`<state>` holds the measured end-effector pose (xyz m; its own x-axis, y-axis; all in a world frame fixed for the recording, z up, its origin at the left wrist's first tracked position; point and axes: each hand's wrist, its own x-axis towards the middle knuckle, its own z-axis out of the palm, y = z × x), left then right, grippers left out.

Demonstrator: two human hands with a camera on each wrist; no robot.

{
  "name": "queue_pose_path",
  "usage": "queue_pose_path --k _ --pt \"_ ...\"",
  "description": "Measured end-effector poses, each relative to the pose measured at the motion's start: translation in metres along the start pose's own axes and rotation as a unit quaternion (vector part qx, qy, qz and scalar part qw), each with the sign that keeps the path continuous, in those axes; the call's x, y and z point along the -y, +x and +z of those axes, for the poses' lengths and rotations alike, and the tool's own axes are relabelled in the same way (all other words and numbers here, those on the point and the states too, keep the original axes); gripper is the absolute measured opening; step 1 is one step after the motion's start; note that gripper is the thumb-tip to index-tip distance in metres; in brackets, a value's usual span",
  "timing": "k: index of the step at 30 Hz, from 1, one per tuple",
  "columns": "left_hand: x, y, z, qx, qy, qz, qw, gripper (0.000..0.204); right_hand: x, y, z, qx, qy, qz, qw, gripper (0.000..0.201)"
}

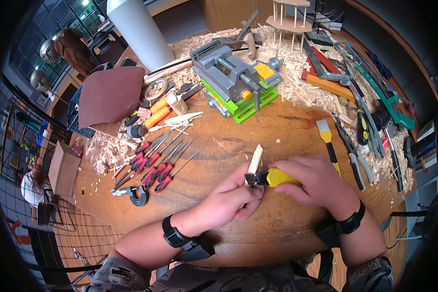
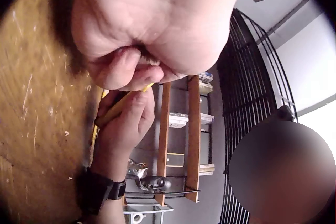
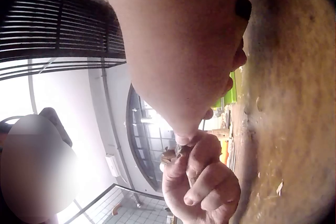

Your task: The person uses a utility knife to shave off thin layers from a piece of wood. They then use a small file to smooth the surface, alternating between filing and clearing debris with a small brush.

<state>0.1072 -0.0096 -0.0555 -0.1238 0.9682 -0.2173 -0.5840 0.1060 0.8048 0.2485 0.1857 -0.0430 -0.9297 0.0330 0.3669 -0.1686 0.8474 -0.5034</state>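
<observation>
In the head view my left hand (image 1: 233,197) grips a short pale wood stick (image 1: 257,158), whose upper end stands out past the fingers. A yellow-handled cutter (image 1: 280,177) is gripped in my right hand (image 1: 316,180). Its dark blade end lies across the stick, close by the left thumb. From the left wrist, the left hand's (image 2: 142,35) curled fingers show, with part of the yellow handle (image 2: 113,111) in the right hand beyond. In the right wrist view the left hand (image 3: 205,182) has curled fingers, and the right hand's own forearm side hides the cutter.
Red-handled files (image 1: 155,168) and a micrometer (image 1: 133,194) lie left on the wooden table (image 1: 219,243). A grey vise (image 1: 228,73) on a green base stands behind the hands. Right are a yellow-black flat-bladed tool (image 1: 326,136) and pliers (image 1: 355,165). Wood shavings (image 1: 297,87) cover the back.
</observation>
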Motion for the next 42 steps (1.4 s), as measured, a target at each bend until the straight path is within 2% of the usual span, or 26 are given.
queue_pose_path --k 2,4,7,11,13,15,19,21,23,29,35,38,42 --pt "0.003 -0.001 -0.002 0.014 -0.034 -0.017 0.999 0.019 0.000 -0.001 0.001 -0.006 -0.003 -0.004 1.000 0.040" --pt "0.001 -0.001 0.001 0.020 -0.046 -0.010 0.999 0.020 -0.003 -0.001 0.004 -0.077 -0.019 0.016 0.997 0.040" --pt "0.002 -0.001 0.002 0.019 -0.037 0.010 0.999 0.021 -0.011 -0.003 0.005 -0.126 -0.065 0.057 0.988 0.040" --pt "-0.001 0.001 0.006 -0.017 0.001 0.018 1.000 0.015 -0.009 -0.001 0.002 -0.126 -0.060 0.025 0.990 0.040" --pt "-0.006 0.001 0.009 -0.028 0.007 0.019 0.999 0.018 -0.004 0.001 0.000 -0.072 -0.019 -0.019 0.997 0.039" --pt "-0.005 0.001 0.010 -0.039 0.009 0.014 0.999 0.021 0.000 0.000 0.001 -0.043 -0.010 -0.015 0.999 0.038" --pt "0.001 0.000 0.007 -0.053 0.128 0.049 0.989 0.031 0.001 0.000 -0.002 0.036 -0.023 -0.004 0.999 0.035" --pt "0.002 0.000 0.007 -0.058 0.173 0.056 0.982 0.036 0.002 0.001 -0.002 0.031 -0.020 -0.004 0.999 0.034" --pt "0.006 0.002 0.009 -0.092 0.218 0.118 0.965 0.042 0.002 0.000 -0.002 0.029 -0.016 -0.002 0.999 0.034" --pt "0.010 0.004 0.002 -0.122 0.313 0.169 0.927 0.043 0.001 0.002 0.001 -0.001 -0.064 -0.006 0.998 0.033" --pt "0.008 0.003 0.004 -0.139 0.329 0.169 0.919 0.045 0.004 0.003 0.004 -0.009 -0.077 -0.007 0.997 0.035" --pt "0.006 0.002 0.004 -0.124 0.358 0.156 0.912 0.050 0.005 0.002 0.004 -0.007 -0.088 -0.008 0.996 0.036" --pt "0.011 0.003 0.002 -0.129 0.329 0.147 0.924 0.049 0.006 0.002 0.003 -0.009 -0.094 -0.016 0.995 0.037"
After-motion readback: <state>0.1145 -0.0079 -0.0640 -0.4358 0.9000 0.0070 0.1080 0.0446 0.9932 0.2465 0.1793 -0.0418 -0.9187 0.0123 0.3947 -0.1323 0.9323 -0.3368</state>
